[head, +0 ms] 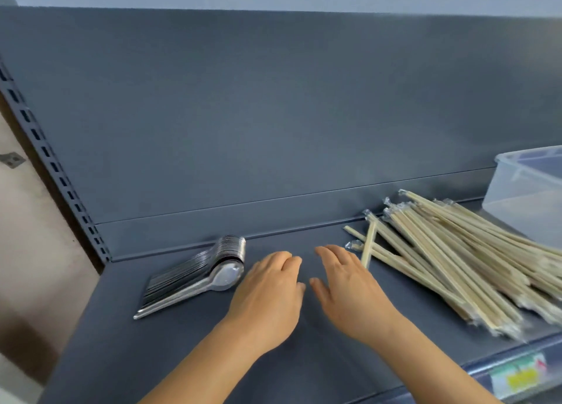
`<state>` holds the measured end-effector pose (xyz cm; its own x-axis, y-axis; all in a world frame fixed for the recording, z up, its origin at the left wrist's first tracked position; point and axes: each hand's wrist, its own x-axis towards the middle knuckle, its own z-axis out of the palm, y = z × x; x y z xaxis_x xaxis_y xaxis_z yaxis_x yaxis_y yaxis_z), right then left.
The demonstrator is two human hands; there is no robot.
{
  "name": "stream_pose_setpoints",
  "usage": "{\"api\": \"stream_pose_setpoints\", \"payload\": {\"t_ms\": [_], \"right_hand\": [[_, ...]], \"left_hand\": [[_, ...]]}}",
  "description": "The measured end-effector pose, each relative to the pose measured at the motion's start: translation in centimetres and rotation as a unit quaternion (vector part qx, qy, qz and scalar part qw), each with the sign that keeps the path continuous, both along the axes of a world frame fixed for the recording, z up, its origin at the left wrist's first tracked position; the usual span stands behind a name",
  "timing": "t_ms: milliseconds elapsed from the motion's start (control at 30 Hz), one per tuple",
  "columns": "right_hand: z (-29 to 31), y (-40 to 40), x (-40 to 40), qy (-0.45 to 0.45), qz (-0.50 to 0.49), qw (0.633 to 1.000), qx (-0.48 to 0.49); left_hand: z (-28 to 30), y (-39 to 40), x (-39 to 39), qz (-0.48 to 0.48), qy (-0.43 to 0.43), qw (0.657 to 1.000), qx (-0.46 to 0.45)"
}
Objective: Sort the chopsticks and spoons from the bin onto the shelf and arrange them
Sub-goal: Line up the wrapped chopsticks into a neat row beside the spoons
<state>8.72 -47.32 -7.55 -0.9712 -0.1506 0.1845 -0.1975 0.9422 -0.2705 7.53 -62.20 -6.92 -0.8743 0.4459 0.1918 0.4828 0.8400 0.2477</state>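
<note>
A nested stack of metal spoons (200, 274) lies on its side on the grey shelf (152, 336), bowls toward the back wall. A loose pile of wrapped wooden chopsticks (456, 263) spreads over the right part of the shelf. Between the two, my left hand (270, 294) hovers palm down just right of the spoon bowls, fingers relaxed and holding nothing. My right hand (349, 285) is beside it, also palm down and empty, its fingertips close to the nearest chopstick ends.
A clear plastic bin (529, 191) stands at the far right against the back panel (273, 115). A slotted upright (54, 166) marks the shelf's left end. A price label (520, 376) sits on the front edge.
</note>
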Motion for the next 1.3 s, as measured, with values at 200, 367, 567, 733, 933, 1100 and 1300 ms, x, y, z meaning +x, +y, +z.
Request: {"api": "stream_pose_setpoints", "payload": {"t_ms": [200,367,567,733,933,1100,1300], "right_hand": [[0.2,7.4,-1.0,0.005,0.025,0.999,0.018],[0.1,12.9,-1.9,-0.010,0.042,0.999,0.020],[-0.6,16.5,-2.6,-0.044,0.068,0.994,0.073],[-0.2,17.5,-2.7,-0.027,0.094,0.987,0.128],[0.2,17.2,-3.6,-0.028,0.098,0.979,0.176],[0.2,15.6,-3.8,-0.042,0.079,0.986,0.143],[0.4,14.5,-4.6,-0.082,0.046,0.990,0.105]], "left_hand": [[-0.5,8.3,-0.4,0.040,-0.052,0.998,0.021],[-1.4,13.7,-1.2,0.100,-0.093,0.991,0.015],[-2.4,17.3,-1.7,0.175,-0.097,0.980,0.006],[-2.3,18.6,-2.1,0.225,-0.105,0.968,0.025],[-2.1,18.9,-2.3,0.235,-0.110,0.964,0.066],[-1.8,18.8,-2.7,0.239,-0.150,0.951,0.130],[-1.5,17.9,-2.9,0.231,-0.192,0.926,0.230]]}}
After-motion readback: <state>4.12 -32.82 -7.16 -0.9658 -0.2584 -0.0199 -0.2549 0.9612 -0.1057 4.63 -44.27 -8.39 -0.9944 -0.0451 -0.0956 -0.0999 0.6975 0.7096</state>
